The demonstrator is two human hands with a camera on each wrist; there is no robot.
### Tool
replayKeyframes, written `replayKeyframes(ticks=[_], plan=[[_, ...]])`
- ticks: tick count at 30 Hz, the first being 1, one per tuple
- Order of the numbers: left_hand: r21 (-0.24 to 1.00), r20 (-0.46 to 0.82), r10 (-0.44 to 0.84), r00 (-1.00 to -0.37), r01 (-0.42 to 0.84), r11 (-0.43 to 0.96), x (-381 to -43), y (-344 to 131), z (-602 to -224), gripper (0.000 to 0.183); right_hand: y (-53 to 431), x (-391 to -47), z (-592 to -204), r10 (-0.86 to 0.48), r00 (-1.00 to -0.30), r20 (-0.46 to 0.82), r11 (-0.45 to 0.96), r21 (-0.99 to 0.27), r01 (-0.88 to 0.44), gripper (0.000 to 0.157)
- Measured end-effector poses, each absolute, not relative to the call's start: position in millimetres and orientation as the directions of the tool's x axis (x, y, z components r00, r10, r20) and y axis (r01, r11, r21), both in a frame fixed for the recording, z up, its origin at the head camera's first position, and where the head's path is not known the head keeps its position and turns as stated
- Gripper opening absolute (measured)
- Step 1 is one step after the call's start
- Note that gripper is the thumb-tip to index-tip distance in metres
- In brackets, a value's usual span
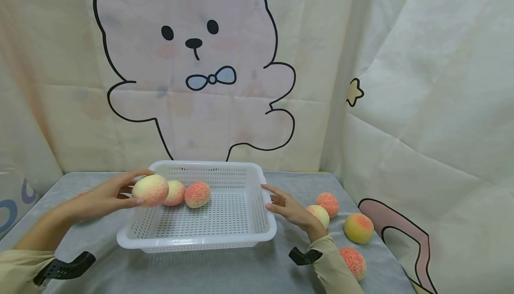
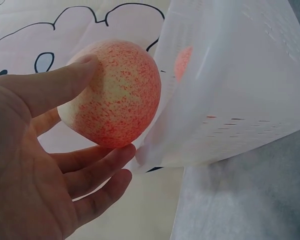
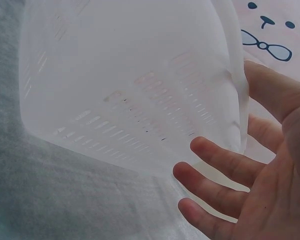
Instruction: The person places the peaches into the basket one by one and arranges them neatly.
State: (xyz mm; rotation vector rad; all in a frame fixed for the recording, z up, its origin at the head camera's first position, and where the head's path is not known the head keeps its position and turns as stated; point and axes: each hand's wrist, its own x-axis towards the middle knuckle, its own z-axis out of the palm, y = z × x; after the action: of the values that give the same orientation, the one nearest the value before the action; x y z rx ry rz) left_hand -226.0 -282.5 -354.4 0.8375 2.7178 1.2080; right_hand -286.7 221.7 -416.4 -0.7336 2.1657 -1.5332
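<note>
A peach (image 1: 150, 190) with pale and red-speckled skin is held in my left hand (image 1: 106, 197), above the left rim of a white plastic basket (image 1: 201, 242). In the left wrist view the thumb and fingers curve round this peach (image 2: 121, 95), which is beside the basket wall (image 2: 250, 95). Two more peaches, one paler (image 1: 175, 193) and one redder (image 1: 197, 194), lie inside the basket at its left. My right hand (image 1: 290, 207) holds the basket's right rim between thumb and index finger; the other fingers stretch along the outer wall (image 3: 115, 75).
Right of the basket, on the grey cloth-covered table (image 1: 192, 271), lie a red peach (image 1: 328, 204), a pale peach (image 1: 319, 216) partly behind the right hand, a yellow-orange peach (image 1: 358, 228) and a speckled red one (image 1: 353, 262). A printed curtain (image 1: 313, 106) hangs behind.
</note>
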Motion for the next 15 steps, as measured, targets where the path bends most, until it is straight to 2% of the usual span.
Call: replayKeyframes(ticks=[9,15], plan=[[0.700,0.143,0.489,-0.861,0.437,0.565,-227.2,-269.2,-353.0,0.066,222.2,-287.5,-417.4,-0.636,-0.771,0.012,0.245,-0.945,-0.217,0.067],[0.672,0.170,0.498,-0.850,0.470,0.572,-230.5,-261.3,-356.6,0.062,222.2,-287.6,-417.1,-0.640,-0.768,0.012,0.241,-0.946,-0.216,0.067]])
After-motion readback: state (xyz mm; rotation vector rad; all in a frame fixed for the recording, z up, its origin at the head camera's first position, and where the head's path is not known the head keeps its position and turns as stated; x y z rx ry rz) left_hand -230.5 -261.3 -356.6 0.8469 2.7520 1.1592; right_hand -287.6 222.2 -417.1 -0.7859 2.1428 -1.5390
